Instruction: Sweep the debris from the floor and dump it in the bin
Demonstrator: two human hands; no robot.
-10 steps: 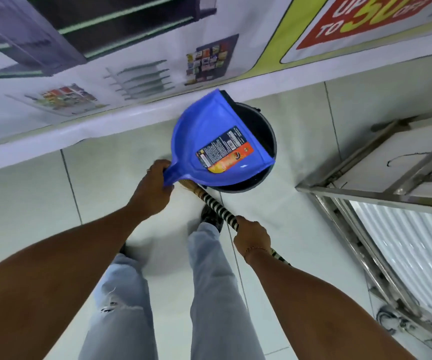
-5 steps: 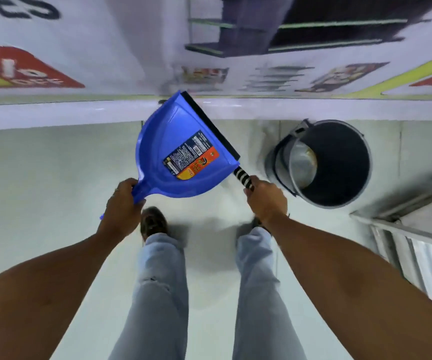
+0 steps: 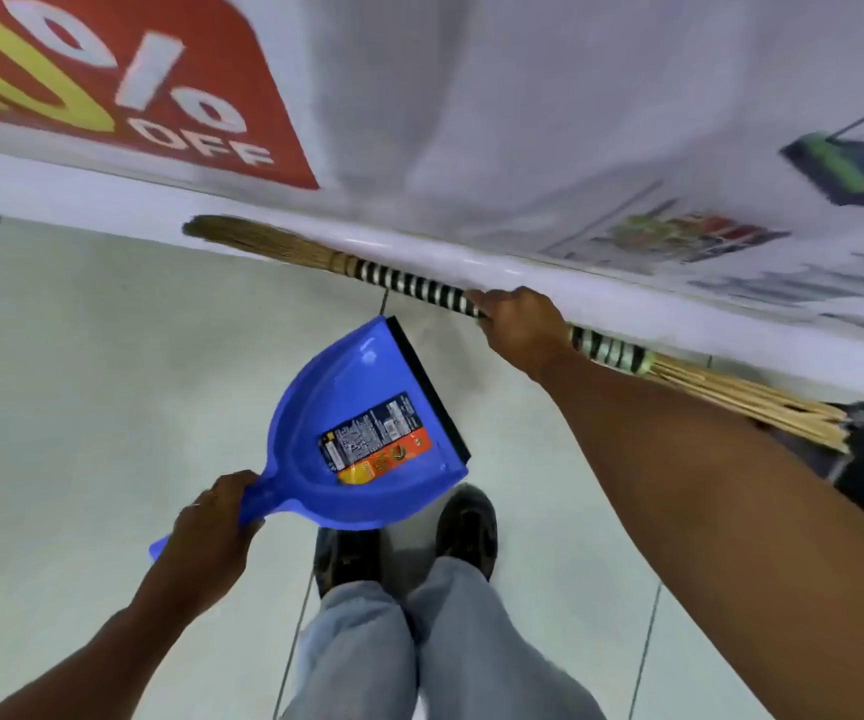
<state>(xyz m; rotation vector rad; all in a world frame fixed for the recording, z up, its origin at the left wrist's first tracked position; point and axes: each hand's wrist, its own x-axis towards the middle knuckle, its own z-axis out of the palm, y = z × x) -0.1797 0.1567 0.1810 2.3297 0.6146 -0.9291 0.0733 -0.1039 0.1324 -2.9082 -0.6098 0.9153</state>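
Left hand (image 3: 212, 532) grips the dustpan (image 3: 367, 433) handle, right hand (image 3: 521, 324) clasps the broom (image 3: 409, 283) held level above the floor (image 3: 108, 356); dumping seems done, so next likely means putting both tools away.

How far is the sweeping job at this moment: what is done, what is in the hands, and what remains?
Done, apparently: the blue dustpan shows no debris inside, and the floor tiles in view look clean. In hand: the left hand holds the dustpan's handle; the right hand grips the broom, held level near the wall. Left: probably only putting the tools away, though the bin is hardly visible.
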